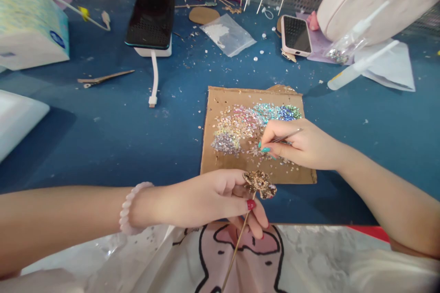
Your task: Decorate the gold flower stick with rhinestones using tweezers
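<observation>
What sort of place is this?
Probably a small craft workspace: the blue table bears a cardboard sheet of sparkling gems grouped by colour, the right hand holds tweezers, and the left hand holds a gold flower ornament on a thin stick.

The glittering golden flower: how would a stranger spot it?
On the blue tabletop, find the brown cardboard sheet. At its near edge in this view, the red-nailed left hand holds a thin, straight stick topped by the golden flower. Unlike the loose, many-coloured bits on the cardboard, it is one petalled piece.
</observation>
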